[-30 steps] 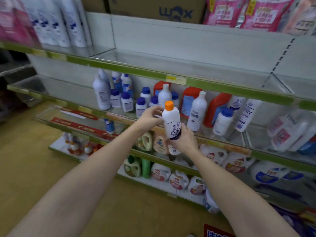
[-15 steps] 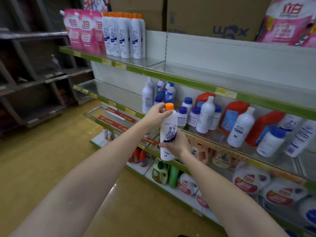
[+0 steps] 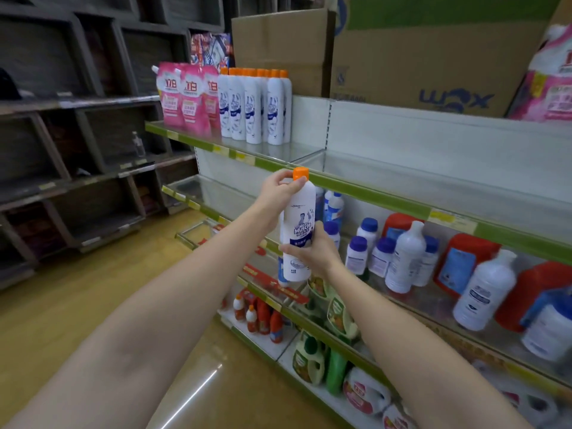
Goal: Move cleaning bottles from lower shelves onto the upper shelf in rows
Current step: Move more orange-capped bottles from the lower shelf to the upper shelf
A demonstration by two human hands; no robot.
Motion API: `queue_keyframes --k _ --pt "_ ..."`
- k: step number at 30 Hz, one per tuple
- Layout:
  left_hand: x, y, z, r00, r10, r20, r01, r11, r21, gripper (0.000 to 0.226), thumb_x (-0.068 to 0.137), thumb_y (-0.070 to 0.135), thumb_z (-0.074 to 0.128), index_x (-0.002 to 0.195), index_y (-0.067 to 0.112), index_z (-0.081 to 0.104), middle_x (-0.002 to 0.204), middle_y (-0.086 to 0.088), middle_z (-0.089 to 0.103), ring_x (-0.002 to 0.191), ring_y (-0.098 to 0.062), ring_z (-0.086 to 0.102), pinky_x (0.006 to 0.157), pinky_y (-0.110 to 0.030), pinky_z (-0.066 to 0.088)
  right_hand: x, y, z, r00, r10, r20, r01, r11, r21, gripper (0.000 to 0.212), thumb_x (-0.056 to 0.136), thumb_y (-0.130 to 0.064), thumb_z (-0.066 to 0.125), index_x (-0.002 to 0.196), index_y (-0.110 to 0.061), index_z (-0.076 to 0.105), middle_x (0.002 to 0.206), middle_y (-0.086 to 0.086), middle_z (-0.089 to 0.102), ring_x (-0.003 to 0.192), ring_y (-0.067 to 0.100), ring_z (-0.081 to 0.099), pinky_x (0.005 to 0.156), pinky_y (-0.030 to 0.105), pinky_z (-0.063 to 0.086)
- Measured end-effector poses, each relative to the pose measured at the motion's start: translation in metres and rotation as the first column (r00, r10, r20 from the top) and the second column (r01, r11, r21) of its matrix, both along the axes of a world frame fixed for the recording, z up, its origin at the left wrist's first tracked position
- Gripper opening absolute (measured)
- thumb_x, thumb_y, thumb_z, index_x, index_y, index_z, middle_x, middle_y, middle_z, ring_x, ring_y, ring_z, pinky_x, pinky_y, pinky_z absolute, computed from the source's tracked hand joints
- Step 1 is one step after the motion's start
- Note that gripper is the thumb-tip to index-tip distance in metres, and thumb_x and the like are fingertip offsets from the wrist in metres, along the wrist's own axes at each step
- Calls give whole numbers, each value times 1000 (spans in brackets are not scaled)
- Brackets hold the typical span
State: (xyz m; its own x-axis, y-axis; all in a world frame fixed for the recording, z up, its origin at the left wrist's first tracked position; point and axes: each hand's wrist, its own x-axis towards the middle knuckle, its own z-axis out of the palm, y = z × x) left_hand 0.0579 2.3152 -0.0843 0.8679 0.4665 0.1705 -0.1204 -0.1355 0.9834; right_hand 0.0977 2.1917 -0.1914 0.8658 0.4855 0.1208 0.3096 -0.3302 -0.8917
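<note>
Shop aisle, yellow-brown floor. Dark wooden shelving [image 3: 77,144] at 9 o'clock. Green-edged upper shelf [image 3: 371,188] runs 10 to 3 o'clock; pink refill pouches [image 3: 185,97] at its left end, row of white orange-capped bottles [image 3: 253,106] just beside them. Centre: left hand [image 3: 280,190] curled round neck of white orange-capped cleaner bottle [image 3: 298,230], upright, just below shelf edge; right hand [image 3: 312,252] wrapped round its lower body. White blue-capped bottles [image 3: 371,249] on lower shelf, 3 o'clock. Cardboard boxes [image 3: 418,54] up top, 1 o'clock.
</note>
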Motion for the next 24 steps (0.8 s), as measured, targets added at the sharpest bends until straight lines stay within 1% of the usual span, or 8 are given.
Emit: queue_keyframes --k 3,7,9,12,16,18,21,24 --pt "28 17 22 997 64 50 -63 998 -16 17 96 25 67 109 15 64 94 -4 62 83 -18 59 66 -26 48 26 22 21 1000 20 -19 -19 997 76 62 65 -42 91 109 -27 49 104 -12 70 94 7 67 88 39 57" --pt "68 41 50 989 128 69 -125 991 -47 17 101 32 59 109 17 62 105 -4 63 95 -21 58 88 -40 50 59 45 43 999 40 14 -42 991 126 62 72 -46 88 115 -23 50 103 -14 69 92 5 66 75 26 52" --pt "88 54 64 989 128 68 -124 991 -57 22 102 35 56 112 16 62 108 -5 64 96 -22 58 86 -42 50 77 56 54 997 81 18 -83 984 159 62 70 -49 88 114 -23 52 103 -15 70 92 2 66 74 23 52" --pt "115 72 86 989 129 70 -127 991 -27 33 103 39 53 121 13 62 110 -6 64 93 -21 59 73 -37 51 108 74 74 986 159 44 -164 973 165 68 63 -56 88 117 -28 57 106 -16 73 96 3 70 88 34 57" --pt "147 97 111 979 142 145 -132 988 -75 34 102 45 52 112 15 65 103 -9 67 88 -23 65 77 -40 58 144 103 97 975 211 76 -222 955 194 67 63 -51 88 118 -28 58 109 -14 74 99 6 71 94 42 57" --pt "161 108 121 971 152 182 -138 987 -88 36 100 49 53 109 16 66 104 -12 70 88 -26 68 79 -43 60 155 119 108 976 193 99 -211 949 232 63 66 -47 89 116 -26 58 108 -13 74 98 5 71 92 38 58" --pt "176 128 133 963 161 215 -140 984 -109 39 98 50 56 117 18 65 114 -14 71 104 -33 69 89 -50 59 167 142 118 974 186 129 -218 924 313 46 77 -27 88 112 -24 59 105 -9 74 92 2 71 80 24 57" --pt "187 151 140 964 131 231 -119 991 -64 33 96 52 58 110 22 65 114 -12 71 107 -31 69 93 -51 57 181 165 126 976 155 152 -200 917 346 41 79 -20 87 100 -30 53 101 -13 70 84 -8 67 71 13 52"
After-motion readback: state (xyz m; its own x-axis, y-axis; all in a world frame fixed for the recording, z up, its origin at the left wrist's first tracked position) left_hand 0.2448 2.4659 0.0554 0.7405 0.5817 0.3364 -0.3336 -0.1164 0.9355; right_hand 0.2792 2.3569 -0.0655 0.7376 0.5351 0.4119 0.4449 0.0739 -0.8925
